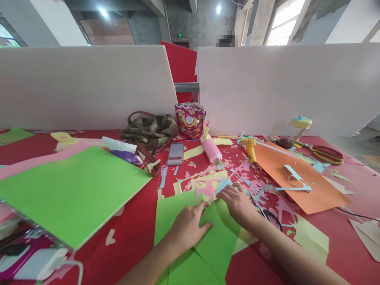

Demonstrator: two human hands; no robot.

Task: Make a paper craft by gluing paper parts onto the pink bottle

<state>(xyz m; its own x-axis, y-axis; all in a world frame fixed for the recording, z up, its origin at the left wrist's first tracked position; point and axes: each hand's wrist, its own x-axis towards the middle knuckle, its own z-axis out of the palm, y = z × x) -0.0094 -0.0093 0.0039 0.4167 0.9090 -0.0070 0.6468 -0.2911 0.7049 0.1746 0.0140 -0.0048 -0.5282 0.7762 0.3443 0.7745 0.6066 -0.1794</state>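
Note:
Folded green paper (218, 237) lies on the red table in front of me, its upper edge bent up in a curve. My left hand (190, 221) rests on it, thumb spread away from the fingers, pressing the sheet. At the raised edge, my right hand (236, 200) grips the green paper with curled fingers; the fingertips are partly hidden. A small light-blue paper piece (223, 184) shows just behind those fingers. Scissors (263, 209) with black handles lie beside my right forearm, partly covered. Pink and yellow paper scraps (208, 183) spread beyond both hands.
A large green sheet (77, 186) covers the left side. Orange paper (303, 178), a yellow glue gun (249, 148), red-handled shears (325, 152) and a lidded jar (297, 128) sit right. A pink-wrapped bottle (212, 150), snack bag (190, 120) and plaid bag (151, 128) stand behind, before white panels (282, 87).

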